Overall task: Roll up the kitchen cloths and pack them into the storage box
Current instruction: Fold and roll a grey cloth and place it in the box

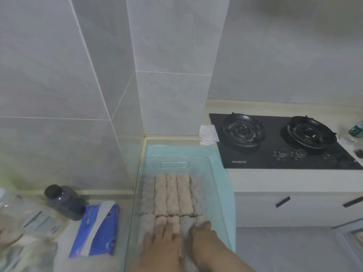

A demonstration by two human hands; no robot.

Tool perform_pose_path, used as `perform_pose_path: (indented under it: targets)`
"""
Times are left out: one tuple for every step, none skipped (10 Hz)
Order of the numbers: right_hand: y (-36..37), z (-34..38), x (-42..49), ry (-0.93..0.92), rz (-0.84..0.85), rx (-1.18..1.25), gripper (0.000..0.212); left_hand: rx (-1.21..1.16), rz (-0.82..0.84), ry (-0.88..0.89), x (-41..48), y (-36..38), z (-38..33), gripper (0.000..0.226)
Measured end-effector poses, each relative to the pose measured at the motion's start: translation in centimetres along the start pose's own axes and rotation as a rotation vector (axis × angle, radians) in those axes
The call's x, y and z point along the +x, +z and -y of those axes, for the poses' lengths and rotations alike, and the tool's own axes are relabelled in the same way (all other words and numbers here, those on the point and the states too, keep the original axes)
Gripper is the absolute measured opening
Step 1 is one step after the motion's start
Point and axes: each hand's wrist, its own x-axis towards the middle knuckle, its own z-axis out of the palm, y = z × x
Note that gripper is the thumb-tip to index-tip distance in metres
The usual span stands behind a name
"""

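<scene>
- Wall [59, 75]: grey tiles, filling the top and left, with a jutting pillar just behind the box.
- Counter [255, 179]: pale cream, running from the left edge across to the right.
- Hob [314, 161]: black glass, two burners, set into the counter to the right of the box and apart from it.
- Box [198, 163]: clear plastic, with a handle slot in the far wall, standing on the counter in front of the pillar.
- Mat [224, 185]: teal, lying under the box and showing past its far and right sides.
- Rolled cloths [172, 195]: inside the box in two rows, lying side by side and touching; five in the far row, pink in the middle and grey at both ends; near row pink and grey, partly hidden under the hands.
- Left hand [163, 246]: palm down inside the box, fingers straight and spread, pressing on the near row.
- Right hand [204, 240]: inside the box just beside the left, resting on the rightmost near rolls; too blurred to tell whether curled or flat.
- Tissue pack [92, 232]: blue and white, flat on the counter just left of the box.
- Jar [64, 201]: dark contents, black lid, tilted on its side, beyond the pack.
- Paper [208, 134]: white, crumpled, at the hob's far left corner.
</scene>
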Motion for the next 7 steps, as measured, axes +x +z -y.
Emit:
perform_pose_path:
  targets:
    - [0.6,-0.6,0.2,0.001,0.023,-0.057,0.042,0.053,0.065,0.233,1.8,1.2,0.5,0.053]
    - [0.1,0.3,1.2,-0.063,0.081,-0.216,0.046,-0.059,0.113,0.253,3.2,0.9,0.4,0.054]
    - [-1.1,1.9,2.2,-0.046,0.232,-0.449,0.060,-0.053,0.118,0.195,2.9,0.9,0.7,0.044]
    - [-0.5,1.2,2.8,-0.034,0.172,-0.259,0.045,0.051,0.017,0.332,1.0,1.3,1.1,0.044]
    - [-0.4,-0.4,2.3,-0.075,0.126,0.036,0.044,0.032,-0.058,0.257,0.7,0.9,1.3,0.050]
    - [-0.8,-1.2,1.6,-0.128,0.104,0.143,0.060,-0.029,-0.076,-0.053,0.7,-0.2,1.8,0.069]
    - [0.1,-0.5,1.2,-0.219,0.143,0.072,0.063,-0.127,0.037,-0.170,0.5,-0.2,2.0,0.074]
